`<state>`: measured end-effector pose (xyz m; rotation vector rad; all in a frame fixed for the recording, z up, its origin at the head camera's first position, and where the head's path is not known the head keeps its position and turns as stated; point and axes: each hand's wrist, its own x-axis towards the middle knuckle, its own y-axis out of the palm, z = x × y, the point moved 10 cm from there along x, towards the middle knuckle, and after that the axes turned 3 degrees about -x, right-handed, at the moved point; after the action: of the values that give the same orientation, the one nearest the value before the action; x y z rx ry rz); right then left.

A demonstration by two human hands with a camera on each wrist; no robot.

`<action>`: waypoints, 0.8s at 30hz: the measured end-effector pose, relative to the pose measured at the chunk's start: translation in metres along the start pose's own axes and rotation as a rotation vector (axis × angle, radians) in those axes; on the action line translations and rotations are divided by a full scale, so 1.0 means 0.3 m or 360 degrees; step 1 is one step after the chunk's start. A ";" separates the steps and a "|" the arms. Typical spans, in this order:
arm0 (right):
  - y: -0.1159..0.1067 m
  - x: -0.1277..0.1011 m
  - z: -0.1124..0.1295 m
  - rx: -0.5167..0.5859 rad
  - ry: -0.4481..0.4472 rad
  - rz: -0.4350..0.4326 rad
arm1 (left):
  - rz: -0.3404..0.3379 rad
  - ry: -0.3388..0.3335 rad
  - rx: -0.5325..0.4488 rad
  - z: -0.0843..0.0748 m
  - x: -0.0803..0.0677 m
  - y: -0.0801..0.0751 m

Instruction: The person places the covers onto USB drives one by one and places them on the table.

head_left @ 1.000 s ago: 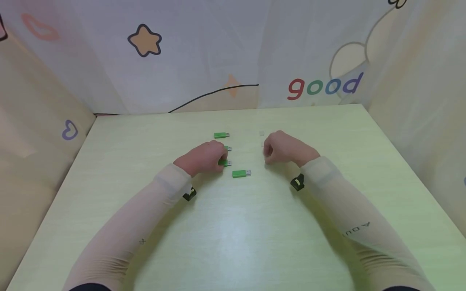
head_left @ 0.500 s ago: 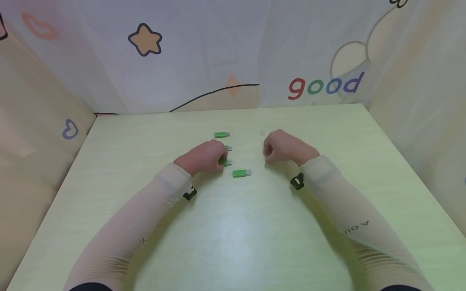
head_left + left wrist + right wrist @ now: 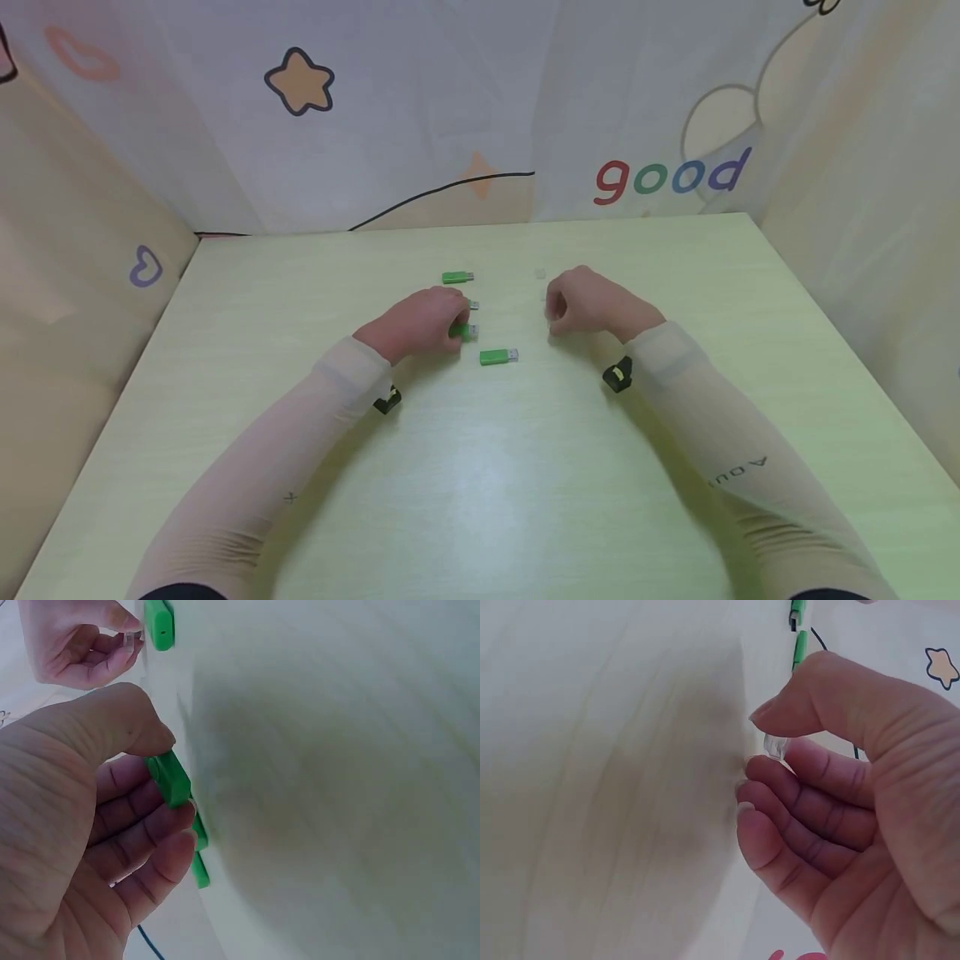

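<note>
Hands on pale green counter point(image 3: 480, 500). Left hand point(image 3: 420, 323) pinches green USB stick point(image 3: 463, 331) between thumb and fingers point(image 3: 142, 832), at counter centre. Right hand point(image 3: 588, 304) pinches small clear cap point(image 3: 775, 745) between thumb and index, just right of the sticks. Three more sticks lie near: one point(image 3: 498, 357) in front, one point(image 3: 457, 277) behind, one point(image 3: 472, 305) mostly hidden by left hand. Another cap point(image 3: 539, 272) on counter. Backdrop reads "good" point(image 3: 670, 177); right sleeve point(image 3: 738, 471) print partly legible, "A OU".

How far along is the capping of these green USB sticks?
None looks capped: metal plugs show bare in the head view. In hand: the left hand pinches a green stick, the right hand pinches a clear cap. Left: the near stick, the far stick, a loose cap.
</note>
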<state>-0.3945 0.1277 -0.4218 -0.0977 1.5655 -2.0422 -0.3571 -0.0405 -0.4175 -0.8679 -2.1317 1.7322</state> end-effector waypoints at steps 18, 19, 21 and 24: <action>-0.065 -0.086 0.038 0.0179 -0.0221 -0.0183 | -0.0118 0.0116 -0.0087 -0.037 -0.062 -0.079; -0.064 -0.090 0.038 0.0199 -0.0231 -0.0194 | -0.0117 0.0117 -0.0095 -0.040 -0.067 -0.083; -0.066 -0.101 0.042 0.0242 -0.0263 -0.0221 | -0.0114 0.0122 -0.0108 -0.047 -0.075 -0.090; -0.067 -0.117 0.047 0.0318 -0.0298 -0.0250 | -0.0111 0.0146 -0.0116 -0.065 -0.089 -0.105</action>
<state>-0.3673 0.1353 -0.3895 -0.3357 1.2684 -2.2278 -0.3342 -0.0443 -0.3781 -0.8635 -2.1505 1.5591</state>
